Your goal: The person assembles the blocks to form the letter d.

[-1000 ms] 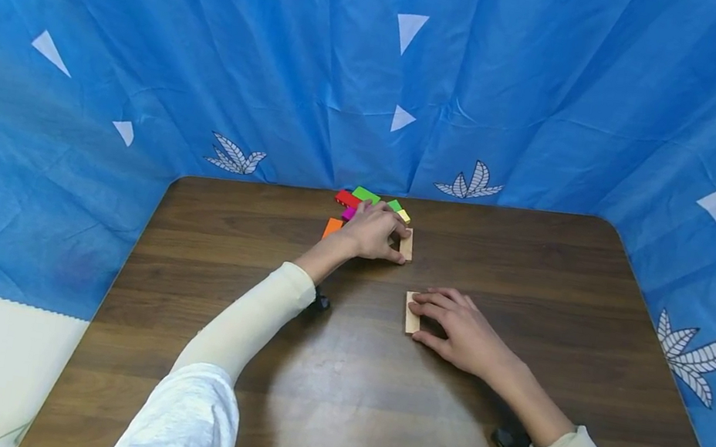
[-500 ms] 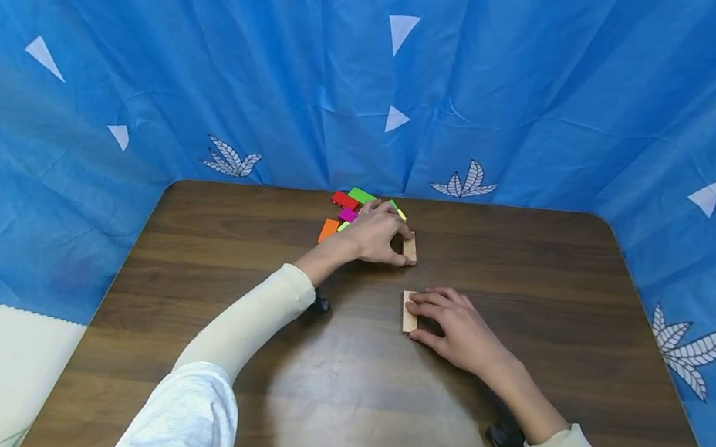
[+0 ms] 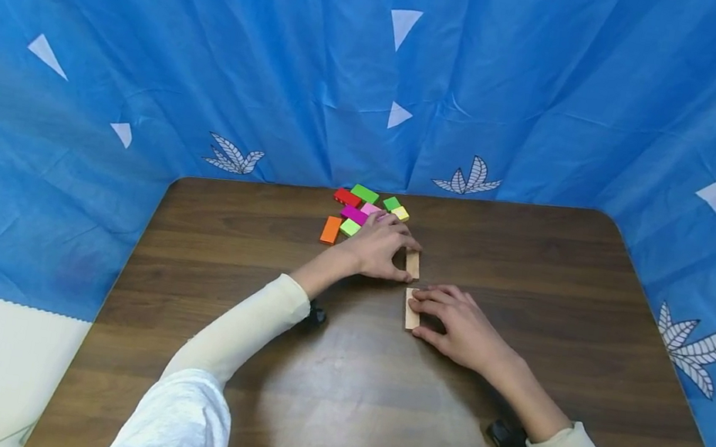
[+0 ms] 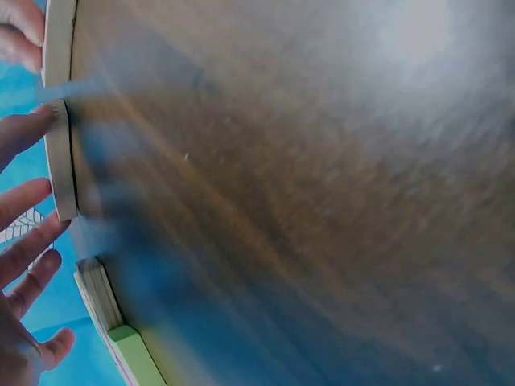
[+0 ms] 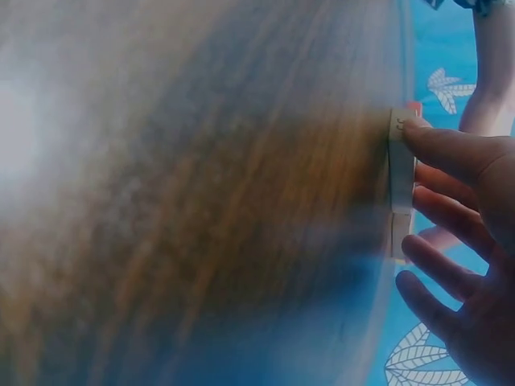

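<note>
My left hand (image 3: 382, 248) grips a plain wooden block (image 3: 413, 265) by its ends, thumb at the near end and a finger at the far end. Just nearer to me, a second plain wooden block (image 3: 411, 310) lies on the table, held between the thumb and fingers of my right hand (image 3: 464, 330). The two blocks stand almost in line, with a small gap between them in the head view. In the left wrist view the left hand's block (image 4: 61, 165) stands on edge. The right wrist view has the thumb on the near end of its block (image 5: 401, 161).
Beyond the left hand lies a loose group of coloured blocks: an orange block (image 3: 331, 229), a red block (image 3: 347, 197), a green block (image 3: 365, 193), a yellow block (image 3: 400, 213) and several more. Blue curtain (image 3: 328, 55) hangs behind the brown wooden table (image 3: 340, 424).
My left hand has drawn its wooden block nearer to me and slightly right, closer to the other block. More coloured blocks now show behind it. The right hand stays in place with its block.
</note>
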The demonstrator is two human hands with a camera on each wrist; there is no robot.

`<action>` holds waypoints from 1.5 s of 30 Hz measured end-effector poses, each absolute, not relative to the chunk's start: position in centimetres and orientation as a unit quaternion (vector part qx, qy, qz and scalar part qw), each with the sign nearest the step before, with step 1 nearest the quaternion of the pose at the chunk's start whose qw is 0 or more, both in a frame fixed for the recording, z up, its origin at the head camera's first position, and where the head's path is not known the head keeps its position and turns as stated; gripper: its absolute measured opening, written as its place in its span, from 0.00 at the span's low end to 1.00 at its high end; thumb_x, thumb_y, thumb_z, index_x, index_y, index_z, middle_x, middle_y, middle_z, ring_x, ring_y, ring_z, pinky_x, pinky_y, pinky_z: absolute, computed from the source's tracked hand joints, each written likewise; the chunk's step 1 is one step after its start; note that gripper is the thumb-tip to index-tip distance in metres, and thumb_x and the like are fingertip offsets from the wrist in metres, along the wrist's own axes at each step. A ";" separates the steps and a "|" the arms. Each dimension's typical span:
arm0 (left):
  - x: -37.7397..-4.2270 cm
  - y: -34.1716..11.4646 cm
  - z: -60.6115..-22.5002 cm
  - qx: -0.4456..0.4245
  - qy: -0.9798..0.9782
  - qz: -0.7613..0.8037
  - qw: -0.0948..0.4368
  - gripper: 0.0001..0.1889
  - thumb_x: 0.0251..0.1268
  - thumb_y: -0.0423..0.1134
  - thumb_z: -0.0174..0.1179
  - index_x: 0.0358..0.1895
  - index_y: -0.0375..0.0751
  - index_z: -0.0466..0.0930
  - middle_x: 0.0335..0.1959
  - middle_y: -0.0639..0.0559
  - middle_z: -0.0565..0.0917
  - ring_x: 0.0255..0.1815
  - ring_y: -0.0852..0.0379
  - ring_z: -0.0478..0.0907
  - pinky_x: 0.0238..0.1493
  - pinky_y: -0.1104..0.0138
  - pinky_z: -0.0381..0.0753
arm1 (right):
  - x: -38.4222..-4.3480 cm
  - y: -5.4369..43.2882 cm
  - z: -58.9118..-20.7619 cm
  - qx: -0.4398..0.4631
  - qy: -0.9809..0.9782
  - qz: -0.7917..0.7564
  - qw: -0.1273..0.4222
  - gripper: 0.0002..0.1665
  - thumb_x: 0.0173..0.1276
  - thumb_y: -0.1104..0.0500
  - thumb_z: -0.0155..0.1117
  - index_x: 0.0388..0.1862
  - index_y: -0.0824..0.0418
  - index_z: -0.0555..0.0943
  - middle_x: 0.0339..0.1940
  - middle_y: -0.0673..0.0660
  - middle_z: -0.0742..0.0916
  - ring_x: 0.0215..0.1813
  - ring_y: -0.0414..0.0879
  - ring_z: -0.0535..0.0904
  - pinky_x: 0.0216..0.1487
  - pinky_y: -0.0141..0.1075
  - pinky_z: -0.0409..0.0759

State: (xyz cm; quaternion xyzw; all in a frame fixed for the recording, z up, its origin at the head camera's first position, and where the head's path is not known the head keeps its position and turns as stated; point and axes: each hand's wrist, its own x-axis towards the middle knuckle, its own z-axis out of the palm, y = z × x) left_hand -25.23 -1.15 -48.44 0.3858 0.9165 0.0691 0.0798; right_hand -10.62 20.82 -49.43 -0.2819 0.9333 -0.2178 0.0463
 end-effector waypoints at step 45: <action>-24.5 -1.5 -49.5 0.367 0.914 0.136 0.101 0.31 0.68 0.66 0.70 0.71 0.61 0.82 0.66 0.59 0.84 0.69 0.54 0.69 0.74 0.43 0.61 | -10.7 20.9 -49.5 -0.275 0.934 -0.222 0.055 0.29 0.73 0.46 0.76 0.70 0.52 0.85 0.75 0.51 0.84 0.77 0.56 0.75 0.75 0.62 0.73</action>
